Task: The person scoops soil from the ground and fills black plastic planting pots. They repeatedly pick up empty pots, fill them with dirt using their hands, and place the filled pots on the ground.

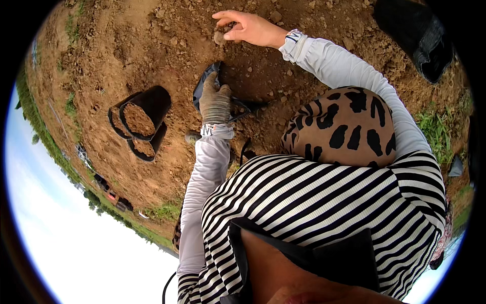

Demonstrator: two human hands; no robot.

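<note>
My left hand (216,100), in a dirty knitted glove, grips the rim of a black plastic grow bag (207,78). The bag lies on the soil, its mouth partly hidden by the glove. Farther out and to the right, my bare right hand (246,28) is over the loose brown soil (265,72), thumb and fingers apart. A soil clod (219,38) is at the thumb tip; whether it touches the hand or lies on the ground cannot be told.
Left of my gloved hand, several black bags filled with soil (140,114) lean together. Another black bag (417,41) lies at the upper right. My knee in patterned trousers (341,125) is at the right. Grass (436,133) grows beyond it.
</note>
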